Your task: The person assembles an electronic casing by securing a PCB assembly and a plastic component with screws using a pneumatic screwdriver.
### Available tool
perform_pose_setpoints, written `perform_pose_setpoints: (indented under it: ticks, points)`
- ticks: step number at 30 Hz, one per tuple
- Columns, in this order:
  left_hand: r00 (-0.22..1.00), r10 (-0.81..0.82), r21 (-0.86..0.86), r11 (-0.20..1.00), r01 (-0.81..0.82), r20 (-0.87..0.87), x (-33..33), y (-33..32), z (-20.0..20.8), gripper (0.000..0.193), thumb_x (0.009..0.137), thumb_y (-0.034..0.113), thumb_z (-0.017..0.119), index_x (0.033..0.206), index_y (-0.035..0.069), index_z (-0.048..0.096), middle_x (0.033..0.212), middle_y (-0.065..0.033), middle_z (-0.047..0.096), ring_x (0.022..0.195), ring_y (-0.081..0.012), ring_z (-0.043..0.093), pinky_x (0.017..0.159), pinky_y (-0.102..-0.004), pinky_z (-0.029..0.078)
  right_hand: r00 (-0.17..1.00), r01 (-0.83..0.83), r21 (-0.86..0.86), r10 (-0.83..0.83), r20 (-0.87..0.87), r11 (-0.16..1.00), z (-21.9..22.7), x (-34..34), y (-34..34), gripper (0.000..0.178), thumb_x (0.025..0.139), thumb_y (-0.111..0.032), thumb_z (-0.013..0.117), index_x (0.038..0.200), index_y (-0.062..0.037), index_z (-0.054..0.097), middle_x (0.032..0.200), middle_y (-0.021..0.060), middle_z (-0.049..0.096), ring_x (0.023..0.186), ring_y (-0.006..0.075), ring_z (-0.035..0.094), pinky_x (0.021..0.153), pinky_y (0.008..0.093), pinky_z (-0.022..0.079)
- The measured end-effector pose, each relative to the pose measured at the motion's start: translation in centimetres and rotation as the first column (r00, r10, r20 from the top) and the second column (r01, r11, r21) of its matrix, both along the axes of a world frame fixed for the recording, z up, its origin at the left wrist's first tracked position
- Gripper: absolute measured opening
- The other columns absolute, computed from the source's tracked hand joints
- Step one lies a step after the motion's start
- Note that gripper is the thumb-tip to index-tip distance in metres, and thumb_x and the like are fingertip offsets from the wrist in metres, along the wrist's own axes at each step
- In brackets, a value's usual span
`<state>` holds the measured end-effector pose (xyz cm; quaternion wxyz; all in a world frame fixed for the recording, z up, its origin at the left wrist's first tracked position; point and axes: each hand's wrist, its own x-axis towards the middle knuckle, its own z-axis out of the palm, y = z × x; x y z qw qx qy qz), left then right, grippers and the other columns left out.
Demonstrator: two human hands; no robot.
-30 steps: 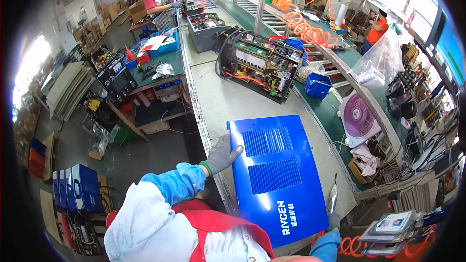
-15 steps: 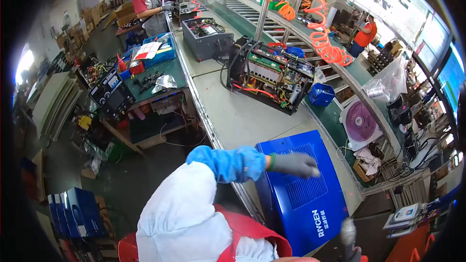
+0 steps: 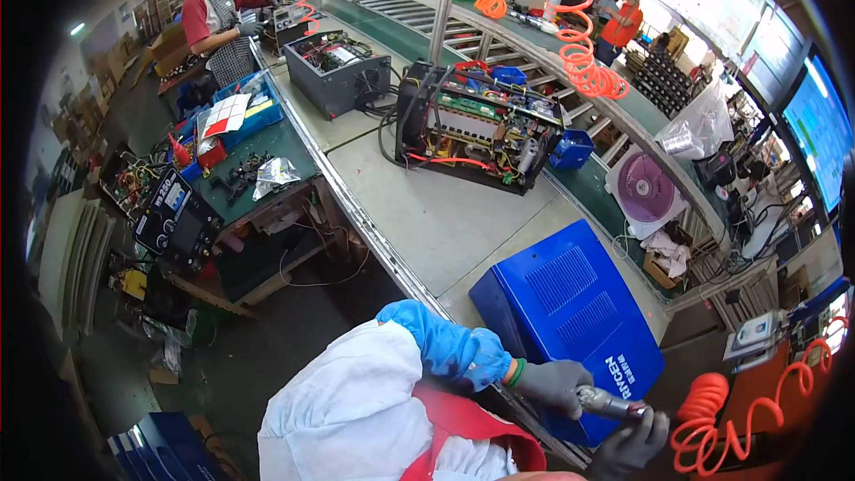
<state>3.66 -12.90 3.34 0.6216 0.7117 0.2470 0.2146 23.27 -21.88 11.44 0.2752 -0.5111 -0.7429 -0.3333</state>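
A blue metal cover [image 3: 521,303] with two bands of louvre slots and white lettering lies at an angle on the near end of the bench. Over its near edge, a silver, cylindrical air screwdriver [image 3: 609,403] lies almost level between my hands. My left hand [image 3: 549,385], in a grey glove below a blue sleeve, is closed at the tool's front end; whether its fingertips also pinch something small is hidden. My right hand [image 3: 634,445], also grey-gloved, is closed round the tool's rear end at the lower edge of the view.
Beyond the cover stands an opened machine chassis [image 3: 481,129] with exposed boards and cables. Behind it is a grey machine case [image 3: 337,76]. An orange coiled hose [image 3: 704,401] hangs at the right. A purple fan [image 3: 646,185] stands beside the bench. A co-worker [image 3: 218,18] works far left.
My left hand has moved from above the cover's slots toward me, to the screwdriver's front end. My right hand has brought the screwdriver from upright to nearly level. The view has shifted.
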Motion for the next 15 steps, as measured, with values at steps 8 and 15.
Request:
perform_pose_setpoints:
  ticks: [8, 15]
  points:
    - [0.873, 0.404, 0.452, 0.747, -0.487, 0.273, 3.6, -1.0, 1.6, 0.055, 0.070, 0.016, 0.065, 0.121, 0.003, 0.050, 0.106, -0.0205, 0.061, 0.098, -0.0362, 0.061, 0.081, -0.0440, 0.050, -0.432, -0.657, 0.196, -0.150, -0.889, 0.728, -3.7, -3.7, 3.5, 0.053, 0.098, -0.040, 0.043, 0.132, 0.0003, 0.042, 0.121, 0.0132, 0.053, 0.110, 0.0234, 0.052, 0.098, 0.0366, 0.039]
    - [0.814, 0.368, 0.416, 0.720, -0.555, 0.450, 7.7, -2.5, 0.9, 0.070, 0.065, -0.001, 0.067, 0.129, 0.009, 0.041, 0.115, -0.0159, 0.058, 0.097, -0.0365, 0.064, 0.073, -0.0425, 0.055, -0.443, -0.690, 0.336, -0.007, -0.897, 0.641, -1.6, -1.7, 3.8, 0.061, 0.078, -0.033, 0.062, 0.130, -0.0043, 0.045, 0.107, 0.0092, 0.060, 0.099, 0.0205, 0.057, 0.092, 0.0361, 0.046]
